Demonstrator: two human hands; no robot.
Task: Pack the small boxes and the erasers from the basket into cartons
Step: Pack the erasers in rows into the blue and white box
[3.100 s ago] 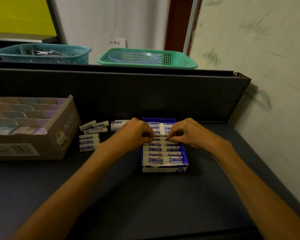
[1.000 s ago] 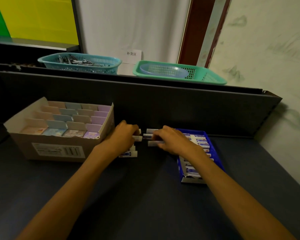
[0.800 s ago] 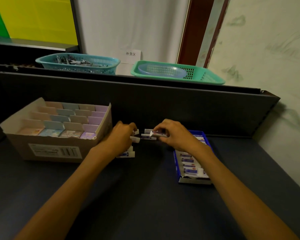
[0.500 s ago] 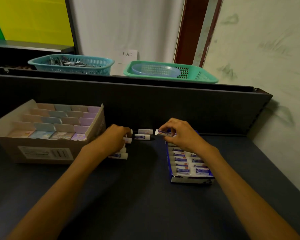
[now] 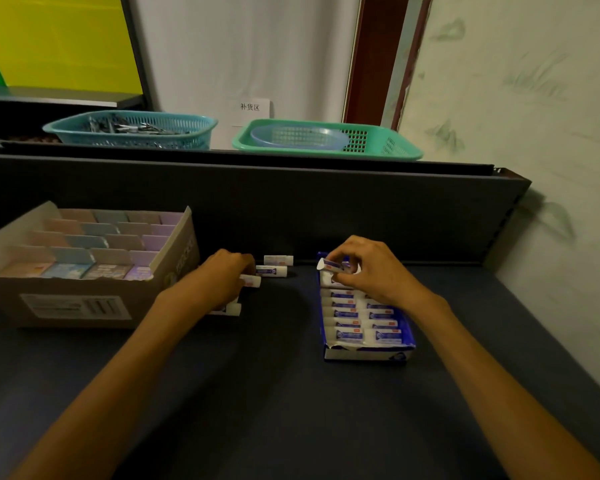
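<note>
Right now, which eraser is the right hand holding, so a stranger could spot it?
Find the blue carton on the dark table. At its far end, the right hand pinches one eraser: the only one raised and tilted, unlike the flat rows.

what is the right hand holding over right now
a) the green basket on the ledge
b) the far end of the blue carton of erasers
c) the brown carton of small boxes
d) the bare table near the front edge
b: the right hand pinches an eraser in its fingers above the far end of the blue carton, whose near rows are already filled.
</note>
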